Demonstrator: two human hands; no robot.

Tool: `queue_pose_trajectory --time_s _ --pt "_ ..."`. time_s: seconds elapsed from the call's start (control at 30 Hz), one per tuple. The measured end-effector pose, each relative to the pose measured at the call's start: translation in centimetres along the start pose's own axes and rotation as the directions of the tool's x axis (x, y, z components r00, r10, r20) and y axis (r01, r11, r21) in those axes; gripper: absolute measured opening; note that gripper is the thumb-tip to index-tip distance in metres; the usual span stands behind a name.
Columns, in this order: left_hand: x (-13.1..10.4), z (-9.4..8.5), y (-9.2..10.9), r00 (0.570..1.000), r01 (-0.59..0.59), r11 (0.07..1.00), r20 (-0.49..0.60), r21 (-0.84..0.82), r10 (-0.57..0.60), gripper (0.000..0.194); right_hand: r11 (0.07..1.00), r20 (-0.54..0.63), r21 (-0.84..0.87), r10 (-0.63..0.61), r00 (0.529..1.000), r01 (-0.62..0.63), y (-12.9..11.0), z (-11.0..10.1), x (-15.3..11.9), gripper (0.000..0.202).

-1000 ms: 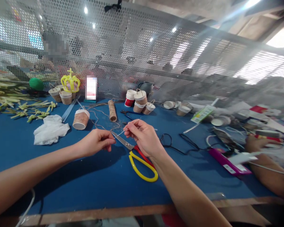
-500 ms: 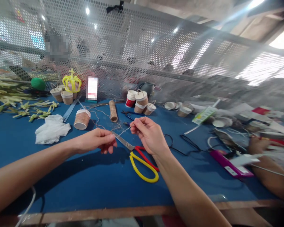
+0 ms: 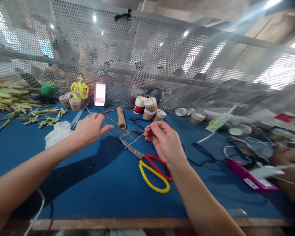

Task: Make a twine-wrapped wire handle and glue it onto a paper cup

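- Nearest, along the bottom of the frame, runs the wooden front edge of the blue tabletop (image 3: 100,200).
- Just below centre, scissors (image 3: 136,152) lie with red and yellow handles toward the lower right, tips pointing upper left.
- At centre right, the right hand (image 3: 166,141) pinches one end of a silvery strand (image 3: 138,139) between thumb and fingers. The strand slants down to a loose end, crossing over the blades in view — whether it touches them I cannot tell.
- Left of centre, the left hand (image 3: 89,129) has its thumb standing wide of its fingers; it hides what lies behind it, so contact there cannot be told.
- The step in hand seems to be handling the strand one-handed, the left hand being away from it. The next move probably calls for a steady right pinch — and for the left fingers to close on something without dragging the strand against the blades.
- Partly behind the left forearm sits a crumpled white cloth (image 3: 56,133).
- Beyond the hands, near the middle, lie a twine spool (image 3: 121,118) and dark-handled pliers (image 3: 140,123).
- Farther back stand small stacked cups (image 3: 150,105) at upper centre and a yellow crown-shaped piece (image 3: 80,91) at upper left.
- Farthest, a perforated metal panel (image 3: 137,49) spans the upper frame.
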State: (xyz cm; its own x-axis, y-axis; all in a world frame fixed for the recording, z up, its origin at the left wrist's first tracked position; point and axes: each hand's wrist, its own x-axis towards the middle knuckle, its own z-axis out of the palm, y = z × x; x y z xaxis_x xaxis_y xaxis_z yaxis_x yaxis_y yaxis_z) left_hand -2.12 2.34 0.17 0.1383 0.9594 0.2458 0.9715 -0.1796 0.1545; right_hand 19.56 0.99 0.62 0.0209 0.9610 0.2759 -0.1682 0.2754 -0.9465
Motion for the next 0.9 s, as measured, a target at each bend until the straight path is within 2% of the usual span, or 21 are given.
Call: queue_pose_trajectory --time_s 0.03,0.1,0.13,0.23,0.27,0.3,0.37,0.43,0.5,0.53,0.6,0.67,0.73,0.8,0.9 --pt "0.5 0.2 -0.8 0.994 0.097 0.991 -0.062 0.093 -0.092 0.063 1.0 0.008 -0.002 0.005 1.0 -0.005 -0.1 0.0 0.0 0.016" --pt "1.5 1.1 -2.5 0.976 0.217 0.962 -0.058 0.166 -0.21 0.073 1.0 0.033 -0.014 0.02 0.999 -0.019 -0.3 0.0 -0.1 0.016" --pt "1.9 1.5 -3.4 0.97 0.244 0.956 -0.021 0.161 -0.244 0.076 0.999 0.043 -0.021 0.025 0.999 -0.024 -0.3 0.1 -0.2 0.016" --pt "2.9 1.9 -5.3 0.947 0.22 0.975 0.237 0.01 -0.216 0.079 0.999 0.056 -0.036 0.028 0.998 -0.026 -0.4 0.0 -0.3 0.016" --pt "3.0 1.6 -5.5 0.945 0.217 0.976 0.258 -0.031 -0.202 0.081 0.999 0.054 -0.037 0.022 0.998 -0.02 -0.4 0.0 -0.3 0.016" --pt "3.0 1.3 -5.5 0.947 0.204 0.975 0.269 -0.091 -0.173 0.084 0.999 0.052 -0.042 0.015 0.999 -0.013 -0.5 -0.2 -0.2 0.016" --pt "2.6 0.7 -4.7 0.95 0.113 0.94 0.312 -0.321 -0.008 0.091 0.997 0.047 -0.075 -0.001 0.999 0.005 -0.7 -0.5 -0.1 0.016" --pt "1.7 0.9 -3.1 0.937 -0.044 0.796 0.251 -0.603 0.242 0.089 0.988 0.054 -0.154 -0.015 0.998 0.023 -0.9 -0.8 0.1 0.015" --pt "0.7 2.1 -1.3 0.898 -0.136 0.619 0.167 -0.773 0.407 0.084 0.949 0.076 -0.311 -0.026 0.997 0.048 -1.0 -1.0 0.3 0.016" --pt "0.2 2.9 -0.5 0.875 -0.182 0.567 0.131 -0.803 0.467 0.081 0.905 0.09 -0.421 -0.029 0.995 0.065 -0.9 -1.1 0.4 0.017" --pt "-0.6 4.4 0.6 0.829 -0.236 0.547 0.128 -0.803 0.545 0.075 0.742 0.133 -0.662 -0.018 0.991 0.103 -0.6 -1.2 0.6 0.018" --pt "-1.0 5.4 0.9 0.828 -0.205 0.556 0.161 -0.805 0.538 0.071 0.54 0.194 -0.831 0.058 0.979 0.133 0.3 -1.2 0.7 0.016" --pt "-1.1 5.7 0.7 0.826 -0.192 0.563 0.178 -0.804 0.535 0.07 0.406 0.25 -0.9 0.19 0.949 0.156 1.5 -1.3 0.5 0.012" --pt "-1.0 5.4 0.4 0.821 -0.208 0.57 0.175 -0.795 0.543 0.07 0.315 0.269 -0.931 0.242 0.932 0.187 2.8 -1.3 0.2 0.012" --pt "-0.9 4.9 0.5 0.812 -0.228 0.584 0.178 -0.779 0.555 0.068 0.303 0.272 -0.933 0.233 0.934 0.196 4.1 -1.5 -0.3 0.016"
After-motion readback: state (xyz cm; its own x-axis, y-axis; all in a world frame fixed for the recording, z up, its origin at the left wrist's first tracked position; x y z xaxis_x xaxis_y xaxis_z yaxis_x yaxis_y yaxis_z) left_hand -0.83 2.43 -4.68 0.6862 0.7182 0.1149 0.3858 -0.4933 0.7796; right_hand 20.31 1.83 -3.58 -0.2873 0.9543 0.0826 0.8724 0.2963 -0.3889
